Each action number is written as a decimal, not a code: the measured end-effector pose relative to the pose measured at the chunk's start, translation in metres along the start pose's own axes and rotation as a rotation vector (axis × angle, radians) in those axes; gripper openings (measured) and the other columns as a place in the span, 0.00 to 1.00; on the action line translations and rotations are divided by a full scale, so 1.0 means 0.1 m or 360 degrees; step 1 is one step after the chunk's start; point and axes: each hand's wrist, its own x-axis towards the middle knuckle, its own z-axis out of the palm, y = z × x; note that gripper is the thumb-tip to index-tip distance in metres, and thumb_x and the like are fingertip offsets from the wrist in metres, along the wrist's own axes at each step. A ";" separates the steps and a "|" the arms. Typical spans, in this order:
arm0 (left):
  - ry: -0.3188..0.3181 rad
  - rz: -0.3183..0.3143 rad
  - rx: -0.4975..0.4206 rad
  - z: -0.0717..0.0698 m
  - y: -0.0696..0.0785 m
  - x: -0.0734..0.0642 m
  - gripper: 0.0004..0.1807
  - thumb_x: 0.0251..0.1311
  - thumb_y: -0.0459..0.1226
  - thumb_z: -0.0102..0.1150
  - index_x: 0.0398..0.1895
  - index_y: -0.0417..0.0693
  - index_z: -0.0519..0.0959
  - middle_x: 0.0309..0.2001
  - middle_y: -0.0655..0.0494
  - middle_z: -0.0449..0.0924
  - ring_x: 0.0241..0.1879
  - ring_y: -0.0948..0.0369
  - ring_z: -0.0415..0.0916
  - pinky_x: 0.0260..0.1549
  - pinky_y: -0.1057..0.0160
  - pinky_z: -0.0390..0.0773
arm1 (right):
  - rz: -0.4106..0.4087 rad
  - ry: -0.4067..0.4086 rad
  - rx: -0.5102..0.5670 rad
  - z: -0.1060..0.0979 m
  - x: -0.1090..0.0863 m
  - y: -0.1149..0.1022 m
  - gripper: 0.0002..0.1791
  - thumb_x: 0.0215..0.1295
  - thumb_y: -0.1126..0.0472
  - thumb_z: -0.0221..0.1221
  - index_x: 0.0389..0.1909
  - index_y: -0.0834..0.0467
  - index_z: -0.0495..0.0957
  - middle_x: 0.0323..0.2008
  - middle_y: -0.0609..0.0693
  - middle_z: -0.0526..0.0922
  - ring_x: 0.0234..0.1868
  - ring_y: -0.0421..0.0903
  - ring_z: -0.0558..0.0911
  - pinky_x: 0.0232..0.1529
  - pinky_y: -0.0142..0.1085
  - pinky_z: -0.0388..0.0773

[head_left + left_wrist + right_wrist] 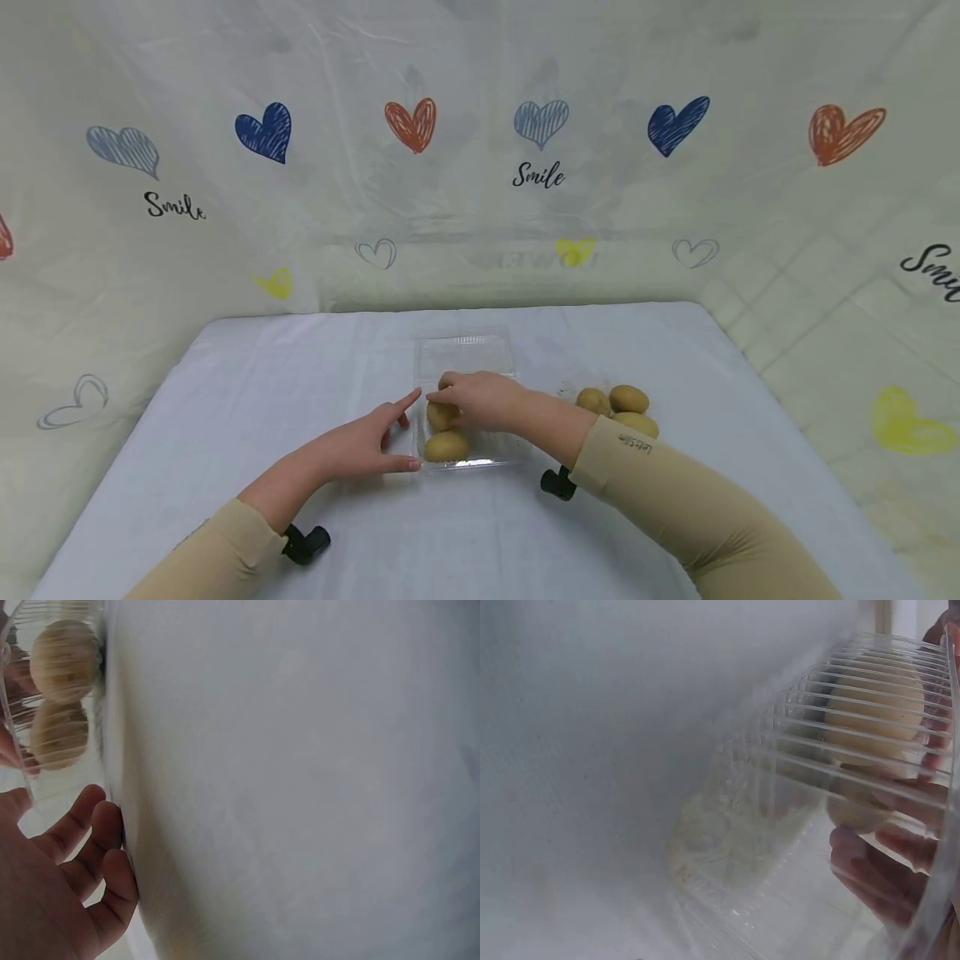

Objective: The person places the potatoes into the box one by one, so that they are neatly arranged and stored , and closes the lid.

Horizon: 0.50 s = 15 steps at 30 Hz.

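Two potatoes (447, 447) lie inside the clear plastic clamshell (465, 357); the right hand (486, 400) pinches the farther potato (440, 417), while the left hand (363, 446), spread and gripping nothing, probably steadies the side.

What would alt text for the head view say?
A person's right hand grips a potato in an open clear plastic clamshell, beside another potato. The left hand is at the clamshell's left edge; at least three more potatoes lie farther right on white cloth.
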 end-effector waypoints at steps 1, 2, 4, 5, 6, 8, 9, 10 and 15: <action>0.0002 0.0006 -0.0001 0.00 0.00 0.00 0.57 0.52 0.62 0.68 0.80 0.66 0.46 0.55 0.61 0.68 0.36 0.62 0.68 0.32 0.61 0.71 | -0.0005 0.0000 -0.0002 0.01 0.01 0.00 0.27 0.64 0.55 0.67 0.65 0.44 0.76 0.56 0.44 0.76 0.47 0.40 0.81 0.49 0.30 0.77; 0.0004 0.0011 0.0002 0.00 0.00 0.00 0.57 0.52 0.63 0.68 0.80 0.65 0.46 0.55 0.61 0.68 0.36 0.62 0.68 0.32 0.61 0.71 | -0.0009 0.0001 0.0000 0.02 0.01 -0.01 0.26 0.65 0.55 0.67 0.64 0.44 0.76 0.56 0.44 0.76 0.47 0.40 0.81 0.49 0.30 0.77; 0.0009 0.0022 0.0009 0.00 -0.01 0.01 0.57 0.52 0.62 0.68 0.80 0.64 0.45 0.55 0.61 0.68 0.36 0.62 0.68 0.32 0.61 0.71 | -0.0020 0.0001 0.0007 0.03 0.02 -0.01 0.25 0.65 0.55 0.66 0.64 0.44 0.77 0.57 0.44 0.76 0.49 0.40 0.81 0.51 0.30 0.77; 0.0011 0.0025 0.0013 0.01 -0.01 0.01 0.57 0.52 0.62 0.68 0.80 0.64 0.45 0.55 0.61 0.68 0.36 0.62 0.68 0.32 0.61 0.71 | -0.0024 0.0003 0.0017 0.03 0.03 -0.02 0.26 0.65 0.55 0.66 0.64 0.44 0.77 0.57 0.44 0.76 0.50 0.40 0.81 0.51 0.30 0.77; 0.0012 0.0029 0.0013 0.01 -0.01 0.01 0.57 0.52 0.62 0.68 0.80 0.64 0.45 0.55 0.61 0.68 0.36 0.62 0.68 0.32 0.61 0.71 | -0.0025 0.0006 0.0029 0.04 0.03 -0.02 0.26 0.65 0.55 0.66 0.64 0.44 0.77 0.56 0.44 0.77 0.50 0.40 0.81 0.51 0.29 0.77; 0.0017 0.0031 0.0012 0.01 -0.01 0.00 0.57 0.53 0.62 0.68 0.80 0.65 0.45 0.55 0.61 0.68 0.36 0.62 0.68 0.32 0.61 0.71 | -0.0020 0.0010 0.0052 0.05 0.04 -0.02 0.26 0.65 0.55 0.67 0.64 0.44 0.77 0.56 0.44 0.77 0.50 0.40 0.81 0.51 0.29 0.77; 0.0019 0.0032 0.0010 0.01 -0.01 0.00 0.57 0.53 0.61 0.68 0.80 0.64 0.45 0.55 0.61 0.68 0.36 0.62 0.68 0.32 0.61 0.71 | -0.0017 0.0011 0.0063 0.05 0.04 -0.02 0.25 0.65 0.55 0.66 0.64 0.44 0.77 0.55 0.44 0.77 0.50 0.40 0.80 0.51 0.29 0.77; 0.0019 0.0032 0.0010 0.01 -0.01 0.00 0.57 0.53 0.61 0.68 0.80 0.64 0.45 0.55 0.60 0.68 0.36 0.62 0.68 0.33 0.61 0.70 | -0.0014 0.0010 0.0072 0.05 0.04 -0.02 0.25 0.65 0.55 0.66 0.64 0.44 0.77 0.55 0.44 0.77 0.50 0.40 0.80 0.51 0.29 0.77; 0.0015 0.0031 0.0011 0.01 0.00 0.00 0.57 0.53 0.61 0.68 0.81 0.64 0.45 0.55 0.60 0.68 0.37 0.61 0.68 0.33 0.61 0.70 | -0.0008 0.0013 0.0136 0.05 0.03 -0.01 0.25 0.65 0.56 0.66 0.63 0.44 0.78 0.55 0.44 0.77 0.49 0.40 0.80 0.50 0.30 0.77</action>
